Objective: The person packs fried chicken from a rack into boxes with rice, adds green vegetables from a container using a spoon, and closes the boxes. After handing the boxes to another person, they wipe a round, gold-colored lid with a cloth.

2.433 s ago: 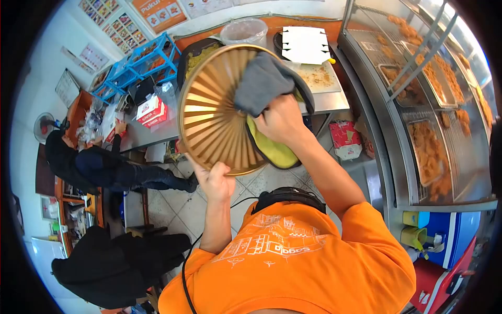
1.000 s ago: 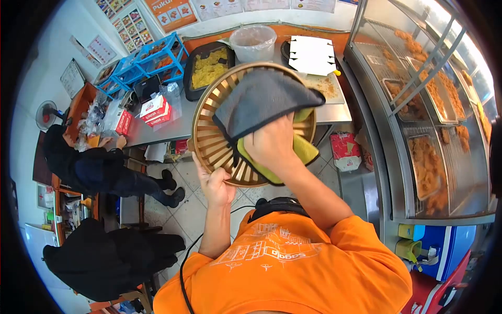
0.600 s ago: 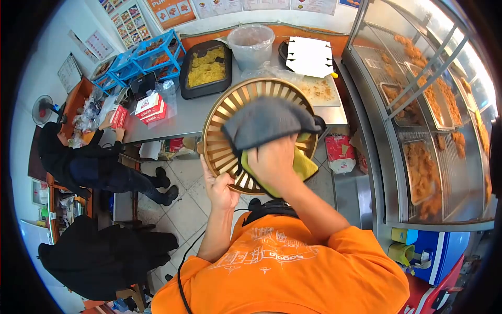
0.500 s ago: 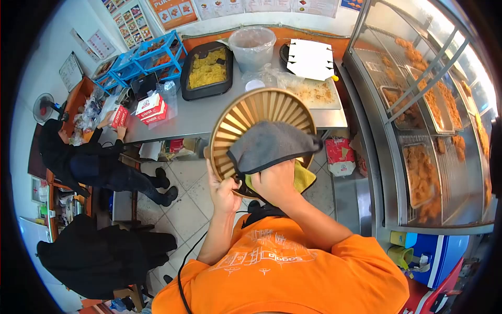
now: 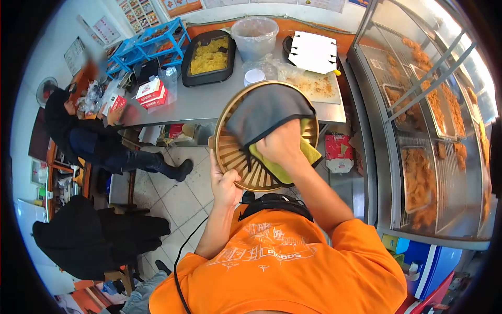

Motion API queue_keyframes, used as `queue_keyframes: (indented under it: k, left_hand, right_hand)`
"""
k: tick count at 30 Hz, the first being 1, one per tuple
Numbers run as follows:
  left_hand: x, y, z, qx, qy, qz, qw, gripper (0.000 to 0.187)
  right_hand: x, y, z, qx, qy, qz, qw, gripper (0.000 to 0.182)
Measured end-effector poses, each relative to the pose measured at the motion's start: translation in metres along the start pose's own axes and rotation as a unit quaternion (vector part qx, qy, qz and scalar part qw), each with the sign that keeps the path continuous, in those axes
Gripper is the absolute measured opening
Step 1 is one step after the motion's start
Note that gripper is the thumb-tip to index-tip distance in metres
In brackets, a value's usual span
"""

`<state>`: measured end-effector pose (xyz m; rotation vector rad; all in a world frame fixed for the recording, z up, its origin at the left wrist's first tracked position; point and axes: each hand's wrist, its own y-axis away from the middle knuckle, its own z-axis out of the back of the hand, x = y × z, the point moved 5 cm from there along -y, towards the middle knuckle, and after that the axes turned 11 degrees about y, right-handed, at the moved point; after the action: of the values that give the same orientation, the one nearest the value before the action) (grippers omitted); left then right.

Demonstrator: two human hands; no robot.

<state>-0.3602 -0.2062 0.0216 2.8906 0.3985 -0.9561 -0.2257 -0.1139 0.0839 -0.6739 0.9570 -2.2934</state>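
Note:
My left hand (image 5: 226,184) grips the lower left rim of a round, gold-brown ribbed tray (image 5: 226,152), holding it tilted up in front of my chest. Inside it, my right hand (image 5: 282,144) is closed on a cloth (image 5: 272,107) that is grey on one side and yellow-green on the other. The grey side is spread over the upper ribs, and a yellow-green fold hangs below my fingers. The cloth hides much of the tray's middle. Behind its upper rim, a white round lid or tub (image 5: 254,77) stands on the steel table.
The steel table (image 5: 172,107) carries a black pan (image 5: 206,78) of yellow food, a clear bucket (image 5: 254,37), a crumb-covered board (image 5: 327,99) and red-white boxes (image 5: 151,94). A fried-food display (image 5: 376,172) stands right. Another person (image 5: 94,136) handles a box at left.
My right hand has swept the cloth up across the ribs, and the tray has shifted slightly right and turned. My left hand keeps its hold. The other person has shifted with a box.

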Motion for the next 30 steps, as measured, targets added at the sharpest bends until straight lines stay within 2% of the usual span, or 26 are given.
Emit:
queue_keyframes:
  k: [1,5,8,9,10,12,13,14,16,17,19,22,23,24,26,27,30]
  left_hand:
    - [0.000,0.003,-0.014,-0.025,-0.007,-0.008,1.000,0.094]
    - [0.000,0.001,0.001,-0.028,-0.033,-0.003,0.999,0.099]
    - [-0.005,0.002,0.011,-0.016,-0.039,-0.002,0.999,0.096]
    - [-0.006,-0.003,0.011,-0.013,-0.066,-0.009,0.998,0.096]
    - [-0.007,-0.009,0.007,0.009,-0.068,-0.031,0.997,0.097]
    - [-0.005,-0.027,0.014,0.027,-0.077,-0.022,0.996,0.097]
    - [-0.005,-0.034,0.027,0.030,-0.096,-0.018,0.995,0.092]
    - [-0.008,-0.042,0.024,0.002,-0.109,-0.042,0.993,0.087]
    - [-0.007,-0.051,0.042,0.036,-0.210,-0.070,0.975,0.076]
    - [-0.014,-0.058,0.046,0.035,-0.208,-0.066,0.975,0.076]
    - [-0.023,-0.075,0.045,0.067,-0.230,-0.012,0.971,0.066]
    - [-0.047,-0.102,0.033,0.065,-0.202,0.017,0.977,0.061]
    - [-0.051,-0.113,0.039,0.072,-0.201,0.023,0.977,0.060]
    - [-0.055,-0.122,0.043,0.071,-0.196,0.024,0.978,0.060]
    - [-0.066,-0.142,0.044,0.113,-0.319,0.001,0.941,0.070]
    - [-0.071,-0.151,0.045,0.114,-0.316,0.004,0.942,0.070]
    - [-0.082,-0.170,0.057,0.099,-0.273,0.062,0.955,0.069]
  right_hand:
    - [-0.002,-0.002,0.009,-0.065,0.024,-0.073,0.995,0.048]
    - [0.008,-0.002,-0.002,-0.046,-0.056,-0.042,0.996,0.047]
    - [0.015,-0.001,-0.016,0.035,-0.134,0.175,0.975,0.043]
    - [0.002,-0.009,-0.021,0.143,-0.136,0.054,0.979,0.044]
    - [0.007,-0.006,-0.030,0.148,-0.139,0.058,0.977,0.044]
    - [0.001,-0.002,-0.045,0.039,-0.150,-0.067,0.986,0.041]
    - [0.017,0.006,-0.058,0.071,-0.207,-0.061,0.974,0.041]
    - [0.032,0.015,-0.062,0.061,-0.225,0.087,0.969,0.044]
    - [0.046,0.000,-0.071,0.201,-0.127,0.195,0.952,0.044]
    - [0.045,-0.009,-0.081,0.205,-0.126,0.192,0.951,0.044]
    - [0.036,-0.038,-0.085,0.035,-0.173,0.217,0.960,0.037]
    - [0.024,-0.069,-0.100,0.042,-0.181,0.212,0.960,0.030]
    - [0.017,-0.068,-0.117,0.003,-0.125,0.209,0.970,0.029]
    - [0.019,-0.066,-0.129,0.008,-0.123,0.209,0.970,0.029]
    - [0.030,-0.059,-0.163,0.132,-0.050,0.234,0.962,0.028]
    - [0.031,-0.062,-0.163,0.025,-0.129,0.198,0.971,0.031]
    - [0.008,-0.103,-0.164,0.034,-0.149,0.228,0.962,0.032]
